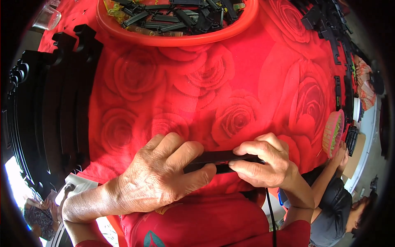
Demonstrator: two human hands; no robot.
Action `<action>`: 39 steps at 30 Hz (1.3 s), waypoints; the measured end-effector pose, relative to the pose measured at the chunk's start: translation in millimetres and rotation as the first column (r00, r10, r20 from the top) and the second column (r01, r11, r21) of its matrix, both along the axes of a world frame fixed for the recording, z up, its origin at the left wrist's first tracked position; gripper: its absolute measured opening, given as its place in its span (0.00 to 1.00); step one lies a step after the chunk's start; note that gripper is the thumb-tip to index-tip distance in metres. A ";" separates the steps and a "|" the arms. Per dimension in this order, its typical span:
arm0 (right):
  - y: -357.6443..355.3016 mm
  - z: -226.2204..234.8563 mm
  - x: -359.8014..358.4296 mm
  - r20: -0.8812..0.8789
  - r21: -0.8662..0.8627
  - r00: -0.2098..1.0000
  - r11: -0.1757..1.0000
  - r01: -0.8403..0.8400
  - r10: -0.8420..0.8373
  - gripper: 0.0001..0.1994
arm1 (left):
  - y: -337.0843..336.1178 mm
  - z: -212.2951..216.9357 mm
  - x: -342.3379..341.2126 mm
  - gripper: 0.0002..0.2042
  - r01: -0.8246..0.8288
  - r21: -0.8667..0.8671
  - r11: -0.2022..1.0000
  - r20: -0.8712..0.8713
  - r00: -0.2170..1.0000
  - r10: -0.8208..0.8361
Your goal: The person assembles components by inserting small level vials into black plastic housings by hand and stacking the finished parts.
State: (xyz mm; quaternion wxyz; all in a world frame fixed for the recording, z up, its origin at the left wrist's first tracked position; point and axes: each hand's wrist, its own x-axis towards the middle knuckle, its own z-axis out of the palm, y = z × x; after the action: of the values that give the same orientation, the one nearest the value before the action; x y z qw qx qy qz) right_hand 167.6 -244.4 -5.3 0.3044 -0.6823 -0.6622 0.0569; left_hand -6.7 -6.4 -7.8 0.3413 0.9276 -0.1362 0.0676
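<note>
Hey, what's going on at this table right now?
A person holds a slim black plastic strip between both hands over a red rose-print tablecloth. The left hand grips one end and the right hand pinches the other. A red basin full of similar black parts sits at the far edge, tall stacks of black pieces stand on the left, and more lie on the right. Another person sits at the lower right.

Left hand (pixel 164 173) and right hand (pixel 265 162) side by side, fingers curled, each grip closed.
</note>
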 end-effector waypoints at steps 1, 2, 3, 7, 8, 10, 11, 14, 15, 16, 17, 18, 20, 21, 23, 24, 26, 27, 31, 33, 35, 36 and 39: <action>1.7 0.2 0.4 0.011 0.007 1.000 1.000 -0.014 0.014 0.13 | -1.1 2.7 -0.4 0.18 -0.011 0.007 1.000 -0.006 1.000 0.011; 2.2 0.3 0.2 0.021 0.011 0.999 1.000 -0.026 0.026 0.12 | -2.3 4.8 -0.2 0.18 -0.020 0.011 1.000 -0.013 1.000 0.020; 2.0 -0.1 -0.8 0.019 0.010 1.000 1.000 -0.024 0.024 0.12 | -3.1 6.7 0.3 0.18 -0.018 0.009 1.000 -0.015 1.000 0.018; 1.4 -0.7 -1.9 0.013 0.020 1.000 1.000 -0.012 0.012 0.10 | -2.9 11.1 3.4 0.19 0.013 0.024 1.000 -0.059 0.998 -0.011; 2.2 -1.5 -1.4 0.028 0.018 0.999 1.000 -0.017 0.016 0.10 | -2.1 9.9 3.9 0.19 0.019 0.011 1.000 -0.073 0.997 -0.018; 3.1 -2.1 -2.0 0.021 0.027 1.000 1.000 -0.010 0.009 0.10 | -1.7 4.3 2.3 0.19 0.012 0.025 1.000 -0.035 0.999 -0.011; 1.5 -2.4 -3.6 0.006 0.027 1.000 1.000 -0.001 0.001 0.10 | -2.7 1.8 0.6 0.19 0.006 0.029 1.000 -0.005 1.000 -0.006; 4.8 1.7 0.0 0.059 0.023 0.998 0.999 -0.031 0.030 0.10 | 0.2 3.8 1.2 0.19 -0.004 0.046 0.999 -0.012 1.000 0.005; 4.5 3.1 -0.3 0.058 0.022 0.998 0.999 -0.031 0.030 0.10 | -0.2 4.6 1.1 0.19 -0.004 0.045 0.999 -0.013 1.000 0.005; 4.1 3.9 -0.4 0.066 0.002 0.997 0.999 -0.048 0.048 0.10 | -1.0 5.2 1.2 0.19 0.005 0.040 0.999 -0.025 1.000 -0.004; 4.1 4.6 0.5 0.076 -0.018 0.995 0.998 -0.062 0.063 0.10 | -1.0 5.6 3.0 0.18 0.016 0.035 0.999 -0.035 0.999 -0.015; 5.0 4.9 1.4 0.076 -0.019 0.995 0.998 -0.060 0.061 0.10 | -1.0 7.5 4.9 0.18 0.018 0.035 0.999 -0.035 0.999 -0.017; 7.3 5.4 2.4 0.083 -0.011 0.993 0.996 -0.088 0.089 0.10 | -1.7 12.9 7.2 0.18 0.037 0.055 0.998 -0.079 0.996 -0.032; 7.1 5.0 2.0 0.081 -0.012 0.993 0.996 -0.087 0.087 0.10 | -2.2 13.0 6.9 0.18 0.038 0.053 0.998 -0.081 0.996 -0.034; 7.5 2.3 2.3 0.069 0.007 0.993 0.996 -0.092 0.092 0.10 | -1.8 10.5 5.9 0.18 0.027 0.056 0.998 -0.054 0.998 -0.024; 7.9 2.2 3.2 0.071 0.009 0.993 0.996 -0.093 0.092 0.10 | -1.2 7.3 5.3 0.18 0.027 0.058 0.998 -0.052 0.998 -0.024; 6.4 1.9 3.8 0.064 0.012 0.994 0.996 -0.091 0.090 0.10 | -1.2 0.2 3.1 0.19 0.020 0.033 0.999 0.000 1.000 -0.020; 6.6 1.3 4.2 0.063 0.011 0.994 0.996 -0.092 0.091 0.10 | -0.5 0.7 2.9 0.19 0.019 0.032 0.999 -0.002 1.000 -0.019; 6.8 0.6 1.4 0.076 0.031 0.993 0.995 -0.090 0.088 0.09 | -1.8 4.4 1.6 0.19 0.005 0.031 0.999 -0.003 1.000 -0.005; 6.4 0.8 1.6 0.074 0.026 0.994 0.996 -0.081 0.079 0.09 | -2.3 5.9 4.0 0.19 0.007 0.028 1.000 0.005 1.000 -0.007; 6.2 -0.8 2.3 0.056 0.017 0.994 0.995 -0.094 0.093 0.10 | -1.3 8.6 5.4 0.18 0.024 0.031 0.999 -0.043 0.999 -0.023; 6.5 -0.6 2.1 0.059 0.020 0.994 0.995 -0.095 0.094 0.10 | -0.7 6.9 5.5 0.18 0.024 0.034 0.999 -0.040 0.999 -0.022; 5.6 -0.7 1.1 0.073 0.011 0.995 0.998 -0.066 0.065 0.10 | 1.3 -0.2 3.9 0.18 0.032 0.034 0.999 -0.007 0.999 -0.032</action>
State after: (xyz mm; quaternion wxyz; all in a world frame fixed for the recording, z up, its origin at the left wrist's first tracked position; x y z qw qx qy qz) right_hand 168.7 -238.8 -6.0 0.2827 -0.6597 -0.6953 0.0374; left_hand -2.8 -5.0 -8.0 0.3271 0.9312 -0.1510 0.0566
